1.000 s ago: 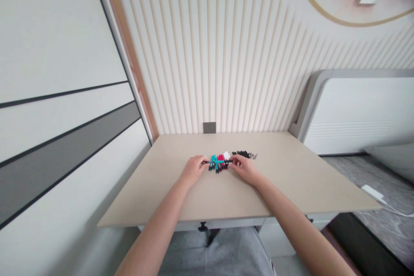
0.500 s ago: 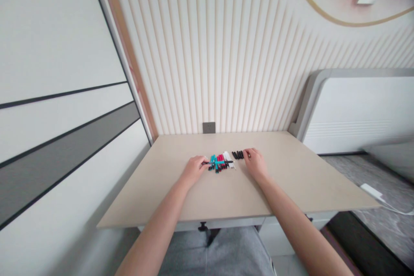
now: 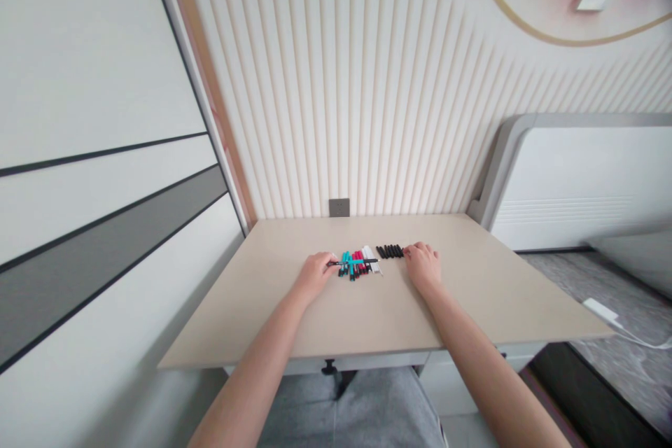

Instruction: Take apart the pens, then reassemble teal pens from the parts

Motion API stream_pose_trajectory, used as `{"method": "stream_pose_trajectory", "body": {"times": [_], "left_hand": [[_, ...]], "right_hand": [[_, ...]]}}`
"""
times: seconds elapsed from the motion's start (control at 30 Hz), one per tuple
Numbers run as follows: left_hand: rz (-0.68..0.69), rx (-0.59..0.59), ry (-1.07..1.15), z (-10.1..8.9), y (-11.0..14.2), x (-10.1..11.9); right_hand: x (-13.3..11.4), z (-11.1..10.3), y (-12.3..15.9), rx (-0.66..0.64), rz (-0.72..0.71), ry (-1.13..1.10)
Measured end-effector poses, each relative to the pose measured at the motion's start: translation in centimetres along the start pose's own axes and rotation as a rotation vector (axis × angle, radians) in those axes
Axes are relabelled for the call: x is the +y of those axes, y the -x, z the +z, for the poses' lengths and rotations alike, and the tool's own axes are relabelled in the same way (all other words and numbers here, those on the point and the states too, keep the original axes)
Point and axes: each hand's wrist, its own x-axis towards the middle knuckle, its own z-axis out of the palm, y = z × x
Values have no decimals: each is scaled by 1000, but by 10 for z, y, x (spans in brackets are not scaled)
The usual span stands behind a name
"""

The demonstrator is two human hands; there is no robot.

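My left hand [image 3: 316, 272] is closed on a slim black-and-teal pen [image 3: 355, 262], which points right across the other pens. Under it lie teal pens [image 3: 345, 256], red pens [image 3: 358, 255] and white pens [image 3: 367, 252], side by side with dark lower ends. To their right is a row of several short black pieces [image 3: 389, 251], which look like pen caps. My right hand [image 3: 424, 264] rests at the right end of that row. Its fingers look loosely apart, with the fingertips by the last black piece; nothing held shows.
The pens lie on a beige desk [image 3: 294, 325] against a ribbed wall with a dark socket [image 3: 339, 207]. A white cabinet [image 3: 105, 238] stands at the left. On the right are a bed headboard [image 3: 582, 175] and a white box with a cable [image 3: 600, 309].
My right hand has shifted right along the row, and its fingers have spread. More of the black pieces now show. My left hand and its pen have stayed almost still.
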Motion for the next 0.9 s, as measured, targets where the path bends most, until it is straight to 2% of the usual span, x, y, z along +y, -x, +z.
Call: {"method": "stream_pose_trajectory", "body": {"times": [0.07,0.17,0.27,0.33,0.43,0.9], "left_hand": [[-3,4,6,-1,0,1],[-11,8,19,-2,0,2],[-24,21,18,-3,0,2],[-29,30,24,-3,0,2],[-26,33,43,-3,0,1],[-20,42,18,-5,0,4]], "right_hand": [[-2,0,-2,13,-2,-146],[-11,0,-3,-17,19,-524],[-23,-2,-1,-126,24,-878],[-30,-3,2,-214,6,-1015],[-35,-4,6,-279,1,-1068],[-43,-8,10,-397,17,-1071]]}}
